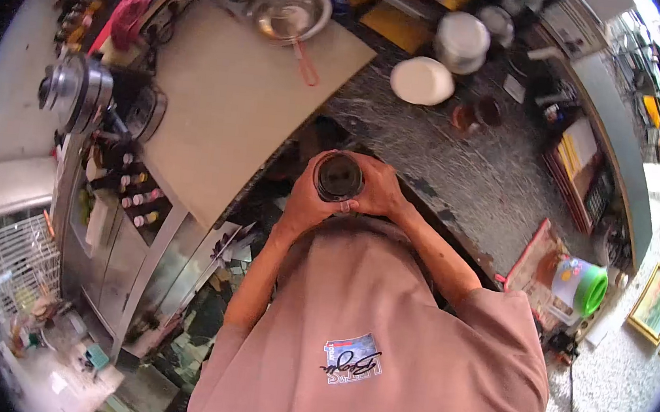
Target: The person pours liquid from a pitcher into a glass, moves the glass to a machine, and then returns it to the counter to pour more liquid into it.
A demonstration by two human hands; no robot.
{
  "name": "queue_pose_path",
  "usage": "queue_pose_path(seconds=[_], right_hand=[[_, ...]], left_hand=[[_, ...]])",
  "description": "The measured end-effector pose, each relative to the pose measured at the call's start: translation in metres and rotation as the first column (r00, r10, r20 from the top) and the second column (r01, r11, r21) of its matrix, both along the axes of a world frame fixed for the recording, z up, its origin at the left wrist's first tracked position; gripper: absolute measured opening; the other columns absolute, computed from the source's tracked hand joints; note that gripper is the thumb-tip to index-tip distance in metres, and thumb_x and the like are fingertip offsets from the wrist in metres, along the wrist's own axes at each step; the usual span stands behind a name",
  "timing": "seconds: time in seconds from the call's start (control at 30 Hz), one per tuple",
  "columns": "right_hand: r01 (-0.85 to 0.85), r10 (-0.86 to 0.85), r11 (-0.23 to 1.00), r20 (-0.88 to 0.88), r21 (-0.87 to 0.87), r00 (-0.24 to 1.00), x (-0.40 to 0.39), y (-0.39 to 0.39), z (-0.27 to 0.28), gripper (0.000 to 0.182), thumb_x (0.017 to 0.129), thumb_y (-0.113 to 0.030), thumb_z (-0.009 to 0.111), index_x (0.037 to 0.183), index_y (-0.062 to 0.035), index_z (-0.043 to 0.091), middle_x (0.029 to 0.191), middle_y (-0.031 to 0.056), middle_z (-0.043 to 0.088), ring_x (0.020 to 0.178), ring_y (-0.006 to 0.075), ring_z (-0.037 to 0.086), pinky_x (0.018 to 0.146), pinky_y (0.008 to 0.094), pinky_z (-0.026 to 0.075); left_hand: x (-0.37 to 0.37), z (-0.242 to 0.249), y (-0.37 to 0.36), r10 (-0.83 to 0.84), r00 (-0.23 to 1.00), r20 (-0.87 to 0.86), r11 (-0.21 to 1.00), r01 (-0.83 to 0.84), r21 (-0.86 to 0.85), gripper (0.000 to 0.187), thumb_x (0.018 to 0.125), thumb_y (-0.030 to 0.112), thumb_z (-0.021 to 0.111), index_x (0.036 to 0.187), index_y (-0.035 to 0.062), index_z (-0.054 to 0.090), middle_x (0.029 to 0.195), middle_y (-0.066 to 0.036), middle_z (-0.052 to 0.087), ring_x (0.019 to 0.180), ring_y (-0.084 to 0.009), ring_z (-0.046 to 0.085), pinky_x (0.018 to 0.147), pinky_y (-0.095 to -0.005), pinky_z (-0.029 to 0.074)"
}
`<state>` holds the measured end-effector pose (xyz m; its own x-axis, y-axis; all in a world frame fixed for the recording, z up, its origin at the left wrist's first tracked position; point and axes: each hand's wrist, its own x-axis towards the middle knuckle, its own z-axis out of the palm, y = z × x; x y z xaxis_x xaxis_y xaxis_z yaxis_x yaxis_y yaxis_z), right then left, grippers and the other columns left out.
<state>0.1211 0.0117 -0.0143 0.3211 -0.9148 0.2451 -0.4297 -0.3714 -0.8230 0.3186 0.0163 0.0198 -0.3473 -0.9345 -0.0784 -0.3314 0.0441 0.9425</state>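
The left hand and right hand grip 1 glass of what looks like dark liquid near the counter; holding it level best avoids spills.

Kitchen-like workspace, metal bowl and pot beyond the fingers, small bottles left of them, worktop right
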Motion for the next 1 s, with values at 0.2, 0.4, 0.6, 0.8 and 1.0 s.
queue_pose_path(seconds=[0.2, 0.4, 0.6, 0.8, 1.0], right_hand=[[-0.124, 0.124, 0.992, -0.015, -0.038, 0.992, 0.096, -0.041, 0.011, 0.092, 0.061, -0.053, 0.086, 0.134, -0.0049, 0.056, 0.122, 0.0206, 0.067, 0.113, 0.0388, 0.065, 0.095, 0.0467, 0.054], [-0.243, 0.243, 0.97, -0.002, 0.004, 0.97, 0.184, -0.074, 0.02, 0.081, 0.066, -0.044, 0.086, 0.131, -0.0052, 0.057, 0.118, 0.0194, 0.068, 0.111, 0.0379, 0.066, 0.093, 0.0455, 0.054], [-0.386, 0.389, 0.919, 0.042, -0.077, 0.92, 0.254, -0.103, 0.003, 0.075, 0.074, -0.045, 0.078, 0.131, -0.0027, 0.056, 0.119, 0.0196, 0.067, 0.11, 0.0385, 0.066, 0.092, 0.0455, 0.054], [-0.442, 0.443, 0.895, 0.019, -0.059, 0.896, 0.313, -0.122, -0.009, 0.067, 0.072, -0.032, 0.079, 0.129, -0.0029, 0.058, 0.12, 0.0185, 0.067, 0.108, 0.0376, 0.067, 0.093, 0.0454, 0.055], [-0.485, 0.485, 0.875, -0.028, 0.012, 0.874, 0.354, -0.137, -0.004, 0.069, 0.068, -0.024, 0.082, 0.129, -0.0041, 0.057, 0.118, 0.0174, 0.068, 0.109, 0.0367, 0.066, 0.093, 0.0441, 0.054]], left_hand=[[0.091, 0.006, -0.011, 0.159, 0.987, 0.007, 0.986, -0.159, -0.05, 0.099, 0.062, 0.037, 0.096, 0.14, 0.0032, 0.045, 0.134, -0.014, 0.059, 0.125, -0.0262, 0.057, 0.108, -0.0396, 0.045], [0.167, 0.01, -0.021, 0.303, 0.953, 0.019, 0.947, -0.299, -0.118, 0.096, 0.065, 0.037, 0.095, 0.139, 0.0046, 0.043, 0.131, -0.015, 0.061, 0.121, -0.029, 0.062, 0.102, -0.041, 0.051], [0.217, 0.002, -0.023, 0.529, 0.848, -0.027, 0.824, -0.521, -0.224, 0.099, 0.067, 0.043, 0.094, 0.14, 0.0049, 0.04, 0.126, -0.017, 0.063, 0.116, -0.0305, 0.065, 0.097, -0.0412, 0.054], [0.26, -0.008, -0.03, 0.646, 0.763, -0.011, 0.75, -0.637, -0.181, 0.093, 0.067, 0.037, 0.095, 0.136, 0.0014, 0.043, 0.127, -0.016, 0.06, 0.117, -0.0273, 0.063, 0.1, -0.0399, 0.052], [0.291, -0.014, -0.039, 0.706, 0.708, -0.017, 0.693, -0.695, -0.19, 0.086, 0.07, 0.031, 0.093, 0.135, 0.0013, 0.044, 0.127, -0.016, 0.06, 0.117, -0.0279, 0.063, 0.1, -0.0398, 0.052]])
